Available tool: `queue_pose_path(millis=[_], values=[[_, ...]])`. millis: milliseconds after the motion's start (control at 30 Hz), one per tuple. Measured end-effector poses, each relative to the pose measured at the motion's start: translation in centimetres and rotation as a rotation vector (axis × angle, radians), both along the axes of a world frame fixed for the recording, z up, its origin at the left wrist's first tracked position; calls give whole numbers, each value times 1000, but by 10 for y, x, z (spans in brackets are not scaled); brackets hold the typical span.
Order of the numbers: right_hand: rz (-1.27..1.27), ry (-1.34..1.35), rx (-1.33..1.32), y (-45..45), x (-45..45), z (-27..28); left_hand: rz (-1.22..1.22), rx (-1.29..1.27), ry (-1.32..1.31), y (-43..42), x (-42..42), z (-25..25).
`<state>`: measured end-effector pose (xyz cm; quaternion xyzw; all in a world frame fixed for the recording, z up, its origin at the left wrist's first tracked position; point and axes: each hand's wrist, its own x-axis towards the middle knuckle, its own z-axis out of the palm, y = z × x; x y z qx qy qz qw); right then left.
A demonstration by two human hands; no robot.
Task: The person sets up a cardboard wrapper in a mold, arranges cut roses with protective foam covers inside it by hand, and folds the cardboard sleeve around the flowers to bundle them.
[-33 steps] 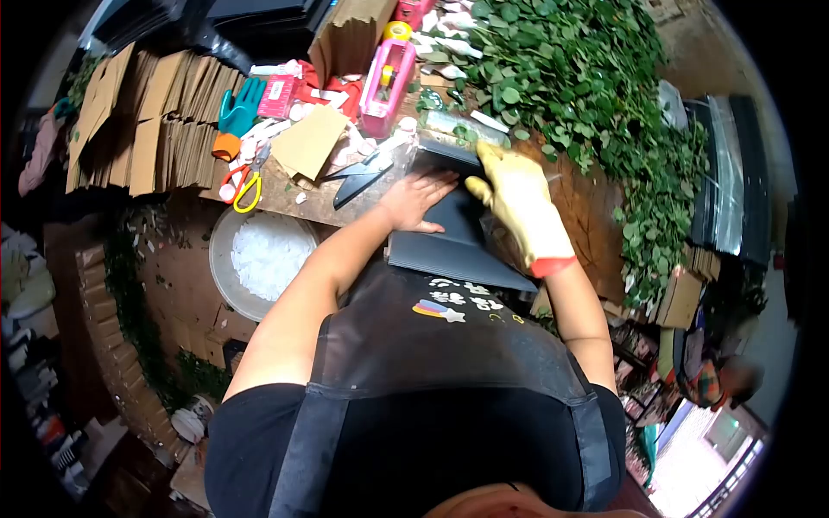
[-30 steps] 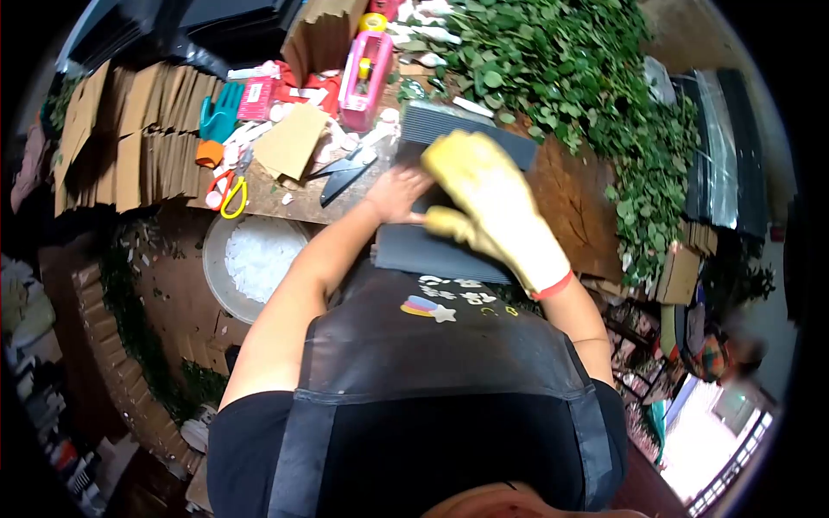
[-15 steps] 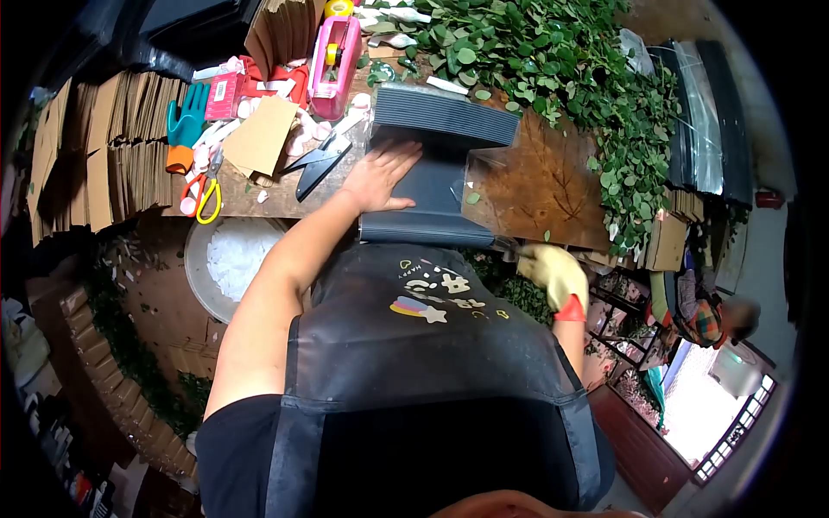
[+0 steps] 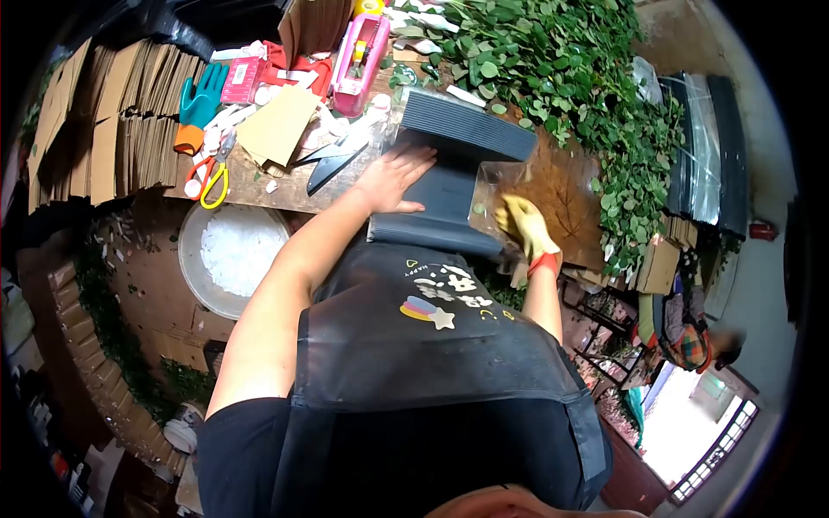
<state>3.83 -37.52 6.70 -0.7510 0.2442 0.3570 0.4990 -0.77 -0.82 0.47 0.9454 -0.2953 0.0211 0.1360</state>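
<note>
My bare left hand point(image 4: 399, 180) lies flat, fingers stretched, on a dark plastic wrapping sheet point(image 4: 445, 186). Ribbed dark material point(image 4: 466, 123) rises at the sheet's far side, and a rolled dark edge point(image 4: 436, 235) lies along the near side, against my apron. Clear film point(image 4: 488, 186) sticks out from the sheet's right end. My right hand point(image 4: 527, 226), in a pale yellow glove with a red cuff, is over the table beside that film. Its fingers are bent and slightly apart; whether they touch the film I cannot tell.
Leafy green stems point(image 4: 553, 78) cover the back right. To the left are scissors point(image 4: 210, 177), dark shears point(image 4: 332, 164), a pink tape dispenser point(image 4: 358, 65), a teal glove point(image 4: 200, 104) and stacked cardboard point(image 4: 129, 121). A tub of white pieces point(image 4: 233, 259) stands below. Another person point(image 4: 686, 337) is at right.
My right hand has moved up and left from beyond the table's near edge to beside the film. My left hand stays flat on the sheet. The whole view has shifted slightly.
</note>
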Motion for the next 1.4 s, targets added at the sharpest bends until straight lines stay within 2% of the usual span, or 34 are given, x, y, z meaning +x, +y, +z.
queue_pose_path(millis=[67, 133, 200, 267, 333, 400, 467, 533, 600, 700, 733, 767, 900, 933, 967, 1033, 1067, 1100, 1133, 1167, 1200, 1267, 1367, 1400], values=[[393, -240, -803, 0, -6, 45, 3, -4, 3, -1, -2, -2], [382, -360, -299, 14, -4, 80, -6, -42, 8, -1, -1, -4], [437, -194, 183, 110, -10, 156, -8, -54, 20, 1, -1, -6], [953, -630, 124, 191, -15, 173, -21, -57, 34, -2, 0, -12], [1203, -1091, 178, 267, -17, 163, -7, -138, -3, -5, 1, -18], [1260, -1540, 95, 333, -14, 116, -2, -219, -43, -7, 1, -26], [1352, -1772, -155, 383, 3, 66, 1, -300, -85, -8, 2, -38], [1339, -1850, -356, 405, 16, 38, 18, -338, -57, -18, 6, -66], [1359, -1776, -295, 412, 25, 29, -29, -497, 52, -21, 8, -71], [1441, -1775, -232, 402, 27, 39, -120, -723, 41, -21, 6, -71], [1429, -1807, -193, 396, 28, 41, -90, -750, 253, -24, 3, -71], [1408, -1849, -156, 393, 32, 45, -79, -691, 189, -23, 2, -71], [1240, -1742, 24, 346, 20, 127, 48, -664, 140, -14, -3, -53], [1243, -1725, 75, 321, 16, 154, 45, -579, 41, -11, -6, -52], [1206, -1568, 233, 300, 12, 157, -58, -741, 177, -17, 1, -66], [1133, -1003, 228, 249, -3, 151, -60, -781, 172, -16, 10, -29], [932, -717, 171, 214, -13, 111, 23, -531, -130, -10, 2, -12], [818, -454, 111, 202, -12, 109, -22, -818, 97, -13, 6, -30], [679, -213, 36, 190, -11, 106, 11, -571, 180, -6, 3, -13], [576, -128, 177, 169, -4, 75, 12, -307, 246, 1, 0, 5], [472, -44, 321, 149, 7, 43, -6, -277, 106, 0, 0, -9], [445, 113, 300, 143, 21, 36, -44, -201, -62, 4, -4, -14], [520, 142, 256, 150, 31, 13, -111, -102, -49, 12, -2, -22], [540, 162, 249, 153, 32, 4, -110, -53, 39, 21, -2, -8]])
